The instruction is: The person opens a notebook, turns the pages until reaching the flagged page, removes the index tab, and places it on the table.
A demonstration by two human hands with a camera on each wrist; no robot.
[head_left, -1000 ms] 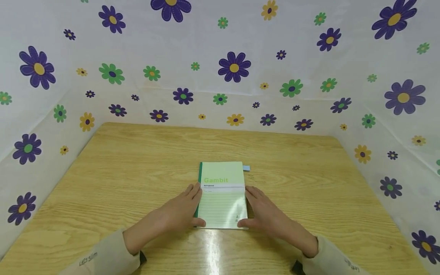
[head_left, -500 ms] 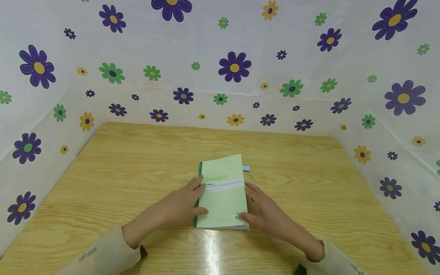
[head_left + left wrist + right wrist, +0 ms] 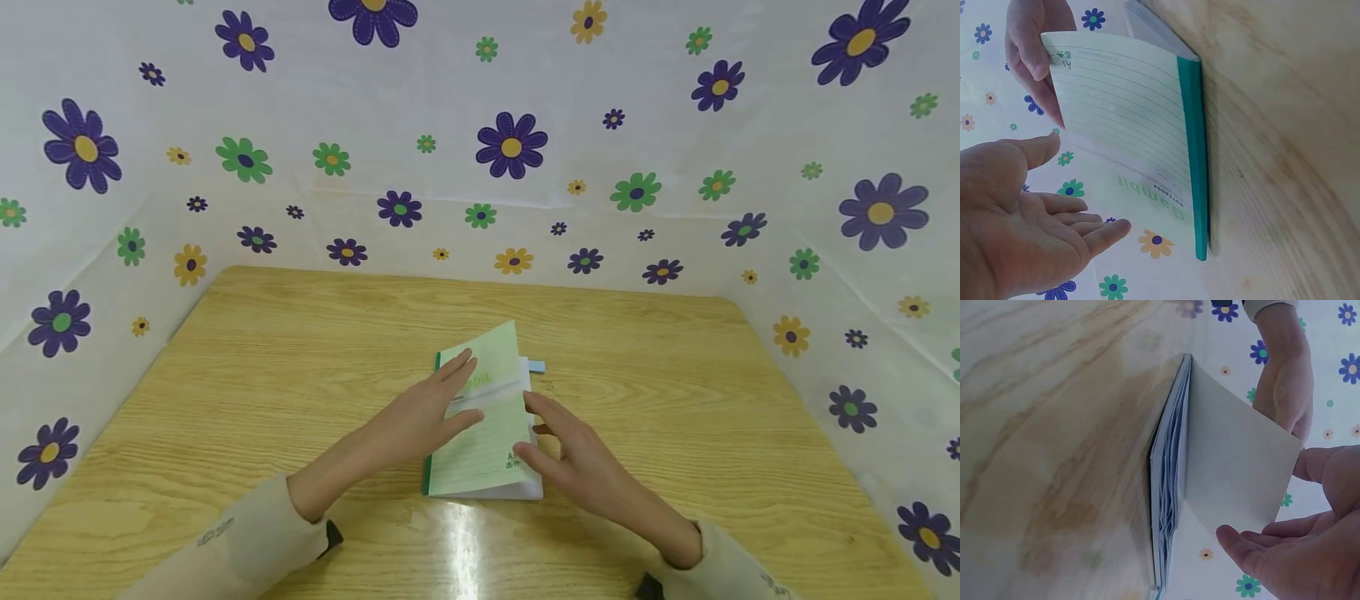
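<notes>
A pale green notebook with a dark green spine lies on the wooden table, its front cover raised along the right side. My right hand holds the cover's free edge, thumb on the outer face and fingers at the underside. The right wrist view shows the cover's plain inner side and the stacked pages. Over the cover's upper left part is my left hand, fingers extended. In the left wrist view that hand appears apart from the cover, palm facing it, holding nothing.
A small light blue tab sticks out past the notebook's upper right edge. The wooden table extends around the notebook. A white flower-patterned cloth encloses the table at the back and both sides.
The notebook's cover has risen from flat, its right edge swinging up and left in my right hand. My left hand has moved from the spine side rightward over the cover.
</notes>
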